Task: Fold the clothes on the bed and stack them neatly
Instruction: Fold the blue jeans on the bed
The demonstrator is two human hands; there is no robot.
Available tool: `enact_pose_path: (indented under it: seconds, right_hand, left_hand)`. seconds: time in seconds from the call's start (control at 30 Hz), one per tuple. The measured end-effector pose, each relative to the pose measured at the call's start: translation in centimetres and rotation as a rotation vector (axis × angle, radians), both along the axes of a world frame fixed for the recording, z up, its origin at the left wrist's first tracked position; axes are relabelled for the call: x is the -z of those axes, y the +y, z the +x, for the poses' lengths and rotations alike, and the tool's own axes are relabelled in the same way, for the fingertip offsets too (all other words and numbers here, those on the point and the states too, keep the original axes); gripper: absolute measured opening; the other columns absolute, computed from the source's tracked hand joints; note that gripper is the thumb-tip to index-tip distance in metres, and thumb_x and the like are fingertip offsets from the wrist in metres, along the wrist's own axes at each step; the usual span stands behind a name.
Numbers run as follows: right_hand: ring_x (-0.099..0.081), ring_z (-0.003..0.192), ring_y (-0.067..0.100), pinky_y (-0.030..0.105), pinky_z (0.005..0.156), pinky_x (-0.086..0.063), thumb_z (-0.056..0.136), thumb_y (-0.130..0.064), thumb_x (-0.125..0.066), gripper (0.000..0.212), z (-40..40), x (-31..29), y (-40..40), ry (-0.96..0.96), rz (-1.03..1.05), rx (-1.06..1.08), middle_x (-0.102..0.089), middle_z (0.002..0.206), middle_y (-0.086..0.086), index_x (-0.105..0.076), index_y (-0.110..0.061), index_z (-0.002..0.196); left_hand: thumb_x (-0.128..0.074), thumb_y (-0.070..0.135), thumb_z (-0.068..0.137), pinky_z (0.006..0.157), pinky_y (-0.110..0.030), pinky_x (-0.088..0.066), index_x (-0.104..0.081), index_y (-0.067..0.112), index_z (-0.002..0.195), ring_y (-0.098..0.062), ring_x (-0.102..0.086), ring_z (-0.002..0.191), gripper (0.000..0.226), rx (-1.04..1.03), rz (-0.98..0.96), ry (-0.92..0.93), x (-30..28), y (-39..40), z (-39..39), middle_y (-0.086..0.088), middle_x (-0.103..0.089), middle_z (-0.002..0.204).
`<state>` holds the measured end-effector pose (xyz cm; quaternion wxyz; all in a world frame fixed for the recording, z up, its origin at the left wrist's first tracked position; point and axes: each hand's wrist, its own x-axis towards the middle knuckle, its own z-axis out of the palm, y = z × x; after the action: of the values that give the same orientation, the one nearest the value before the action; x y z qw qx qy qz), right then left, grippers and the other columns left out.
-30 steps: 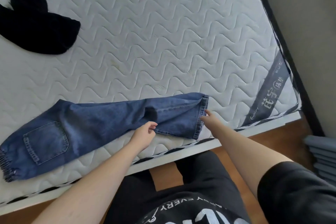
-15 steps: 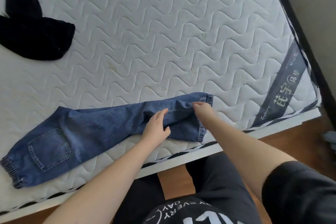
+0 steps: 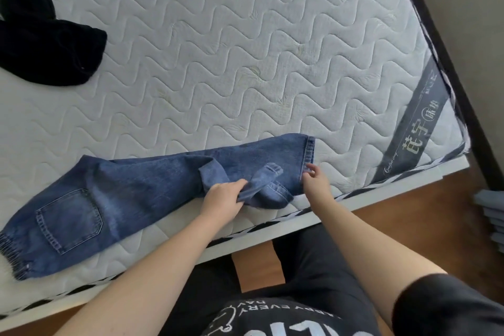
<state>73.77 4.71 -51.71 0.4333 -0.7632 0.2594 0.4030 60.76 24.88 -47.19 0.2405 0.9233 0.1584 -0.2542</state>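
Note:
A pair of blue jeans (image 3: 131,196) lies lengthwise along the near edge of the white quilted mattress (image 3: 245,49), back pocket and elastic cuff to the left, waistband to the right. My left hand (image 3: 222,199) grips a bunched fold of denim near the waist end and lifts it a little. My right hand (image 3: 313,176) pinches the waistband edge at the jeans' right end. A black garment (image 3: 46,49) lies crumpled at the far left of the mattress.
The bed's white frame (image 3: 354,199) runs along the near edge, with wooden floor below it. A dark frame edge and a grey wall close off the right side. Stacked grey items (image 3: 491,215) sit on the floor at the right.
My left hand has closed on the denim and pulled up a fold near the waist. My right hand has shifted down along the waistband edge. The view has moved slightly.

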Motion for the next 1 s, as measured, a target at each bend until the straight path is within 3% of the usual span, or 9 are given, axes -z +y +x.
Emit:
enact_pose_path:
  seconds: [0.13,0.3,0.4,0.47,0.57,0.63,0.8,0.87,1.0]
  right_hand:
    - [-0.057,0.114,0.036,0.049,0.101,-0.046,0.086,-0.015,-0.060,0.049,-0.1,2.2,0.4,0.077,-0.169,-0.149,-0.060,0.125,0.016,-0.048,-0.011,0.133]
    - [-0.057,0.106,0.029,0.048,0.094,-0.052,0.084,-0.004,-0.058,0.074,-0.3,0.9,1.6,0.062,0.054,-0.037,-0.054,0.121,0.002,-0.028,-0.031,0.145]
    - [-0.059,0.084,0.022,0.034,0.074,-0.054,0.087,-0.001,-0.049,0.050,-0.4,-0.6,2.4,-0.053,0.011,-0.253,-0.060,0.103,0.005,-0.053,-0.027,0.130]
    - [-0.063,0.085,0.022,0.035,0.078,-0.057,0.090,-0.002,-0.043,0.040,-0.4,-1.9,3.6,-0.028,0.055,-0.283,-0.065,0.108,0.008,-0.065,-0.023,0.116]
    - [-0.066,0.089,0.022,0.031,0.079,-0.058,0.091,0.005,-0.039,0.048,-1.0,-4.4,6.4,0.003,0.178,-0.276,-0.064,0.115,0.011,-0.062,-0.018,0.126]
    - [-0.066,0.088,0.019,0.025,0.073,-0.054,0.091,0.002,-0.048,0.045,-1.9,-6.6,8.5,-0.140,0.147,-0.475,-0.068,0.112,0.008,-0.061,-0.019,0.128]
    - [-0.065,0.091,0.032,0.034,0.067,-0.047,0.092,-0.028,-0.050,0.027,-4.5,-12.1,14.9,-0.430,-0.348,-1.135,-0.070,0.100,0.009,-0.065,-0.031,0.113]
    - [-0.065,0.084,0.030,0.032,0.060,-0.041,0.092,-0.036,-0.051,0.022,-5.8,-13.9,16.7,-0.511,-0.341,-1.101,-0.071,0.094,0.006,-0.068,-0.030,0.105]
    - [-0.068,0.067,0.018,0.032,0.061,-0.055,0.090,-0.045,-0.058,0.024,-8.6,-16.6,20.5,-0.580,-0.209,-0.884,-0.072,0.072,-0.001,-0.071,-0.025,0.090]
  left_hand:
    - [-0.069,0.009,0.080,0.080,-0.035,-0.049,-0.070,0.016,0.115,-0.031,-0.066,0.095,0.035,-0.080,-0.056,-0.104,-1.1,2.5,-3.5,-0.004,-0.074,0.102]
    - [-0.069,0.006,0.083,0.081,-0.025,-0.044,-0.070,0.013,0.117,-0.024,-0.065,0.100,0.035,-0.244,-0.139,-0.079,-2.1,4.5,-6.2,-0.002,-0.071,0.108]
    - [-0.067,0.005,0.086,0.081,-0.021,-0.042,-0.068,0.015,0.120,-0.017,-0.063,0.100,0.036,-0.403,-0.180,-0.074,-2.9,5.7,-7.5,0.002,-0.070,0.110]
    - [-0.064,0.000,0.084,0.081,-0.023,-0.044,-0.069,0.016,0.119,-0.017,-0.063,0.099,0.039,-0.457,-0.164,-0.085,-3.6,7.4,-8.4,0.003,-0.070,0.108]
    - [-0.061,-0.012,0.076,0.084,-0.032,-0.049,-0.072,0.011,0.110,-0.025,-0.065,0.096,0.042,-0.433,-0.083,-0.140,-5.2,10.4,-9.8,-0.002,-0.072,0.102]
    - [-0.060,-0.016,0.072,0.085,-0.030,-0.046,-0.073,0.008,0.105,-0.028,-0.065,0.096,0.043,-0.440,-0.017,-0.193,-6.2,12.6,-10.8,-0.004,-0.072,0.101]
    - [-0.055,-0.001,0.089,0.085,-0.028,-0.041,-0.068,0.011,0.112,-0.022,-0.061,0.100,0.029,-0.610,0.031,-0.240,-8.5,19.4,-14.3,-0.007,-0.069,0.111]
    - [-0.054,0.001,0.089,0.085,-0.028,-0.041,-0.068,0.012,0.112,-0.026,-0.062,0.104,0.029,-0.617,0.055,-0.262,-9.6,22.6,-16.0,-0.007,-0.069,0.113]
    - [-0.059,-0.006,0.084,0.090,-0.026,-0.041,-0.068,0.010,0.115,-0.030,-0.062,0.108,0.036,-0.623,0.101,-0.306,-11.1,28.3,-20.3,-0.010,-0.069,0.115]
